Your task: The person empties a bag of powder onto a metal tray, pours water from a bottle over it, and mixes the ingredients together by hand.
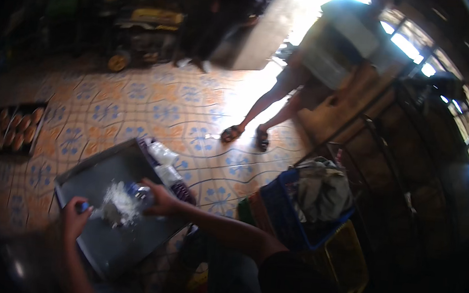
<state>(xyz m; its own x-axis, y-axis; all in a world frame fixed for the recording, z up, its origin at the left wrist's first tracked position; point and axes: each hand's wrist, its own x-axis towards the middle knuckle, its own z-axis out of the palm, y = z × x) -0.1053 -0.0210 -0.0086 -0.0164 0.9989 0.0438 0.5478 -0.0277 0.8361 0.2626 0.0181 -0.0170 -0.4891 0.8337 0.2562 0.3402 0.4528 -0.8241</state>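
A heap of white powder (120, 208) lies on a dark grey, low-rimmed tray (137, 244) in front of me. My right hand (160, 199) reaches over the tray from the right, its fingers wrapped round a clear plastic bottle (141, 193). The bottle is tilted, with its bluish end close to the powder. At the tray's left edge, my left hand (74, 220) is closed on a small blue cap (82, 207). Whether the bottle holds anything is too blurred to tell.
White plastic bags (166, 162) lie along the tray's far right side. A tray of round brown buns (15, 130) sits on the tiled floor at left. Stacked crates (282, 207) with cloth stand at right. One person stands near the doorway, another farther back beside a yellow machine (155, 17).
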